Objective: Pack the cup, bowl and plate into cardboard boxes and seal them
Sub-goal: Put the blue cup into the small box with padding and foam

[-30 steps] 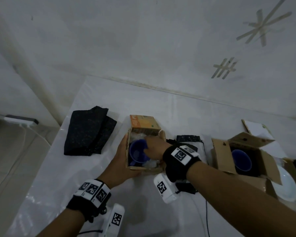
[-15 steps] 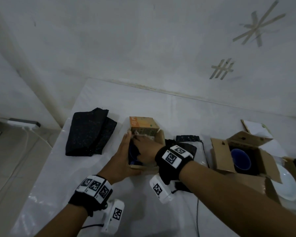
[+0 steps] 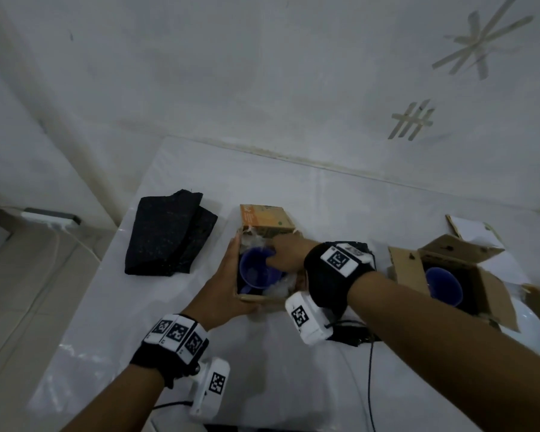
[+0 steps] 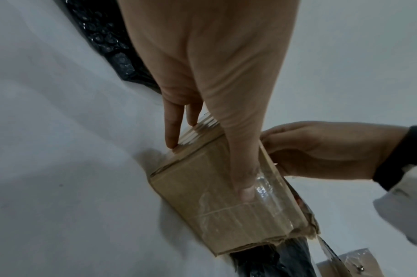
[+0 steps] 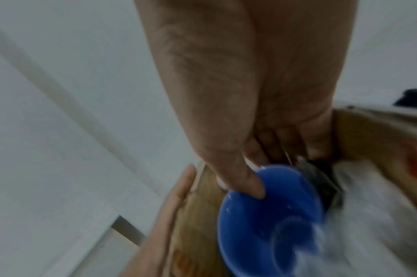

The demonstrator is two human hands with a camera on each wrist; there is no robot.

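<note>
right hand point(image 3: 289, 255) pinching cup point(image 3: 255, 272) rim, inside box point(image 3: 252, 297)

Blue cup point(image 3: 258, 271), brown box point(image 4: 226, 202), black cloth point(image 3: 169, 233)

Head high; wrist views near box point(image 4: 191, 196)

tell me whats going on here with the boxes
A person is packing a blue cup into a small cardboard box. The left hand presses flat against the box's left side, while the right hand reaches in and pinches the cup's rim. There is clear padding around the cup. To the right, a second open box holds a blue bowl, with a white plate beside it. Neither box is sealed.
</note>
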